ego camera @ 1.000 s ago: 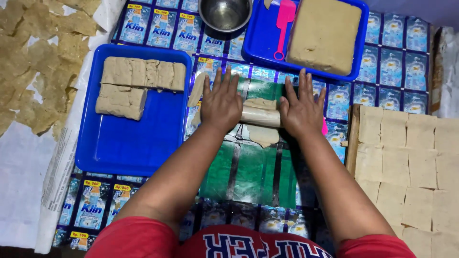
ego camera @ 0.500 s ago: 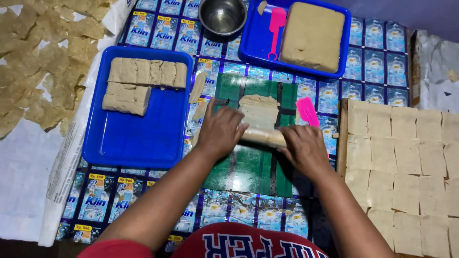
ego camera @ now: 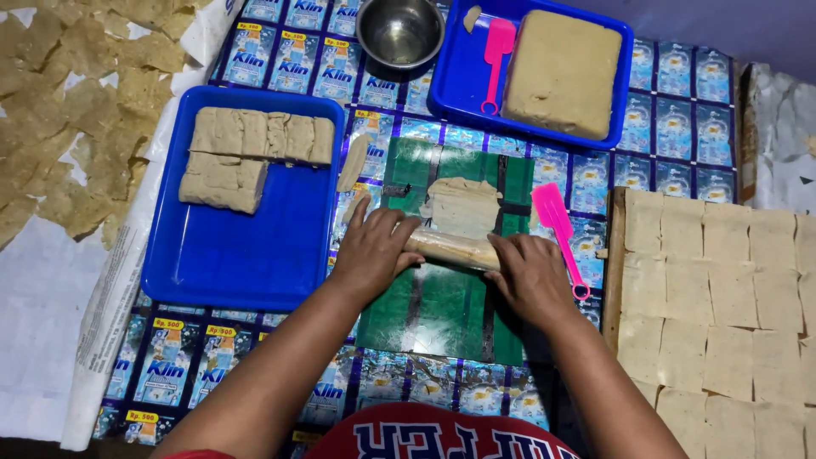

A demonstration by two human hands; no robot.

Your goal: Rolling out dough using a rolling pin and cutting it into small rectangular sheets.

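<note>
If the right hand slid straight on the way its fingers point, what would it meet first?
The right hand rests on the rolling pin, fingers pointing up and away from the person. Going on, it would probably cross the pin onto the flattened dough sheet on the green mat.

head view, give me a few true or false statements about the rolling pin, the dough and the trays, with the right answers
1. Both hands rest on the rolling pin: the left hand and the right hand. True.
2. The dough sheet lies on a red mat. False: the mat is green.
3. The metal bowl holds a pink spatula. False: the bowl looks empty; one pink spatula lies in the far blue tray.
4. The near blue tray holds cut dough blocks. True.
5. A second pink spatula lies right of the mat. True.
</note>
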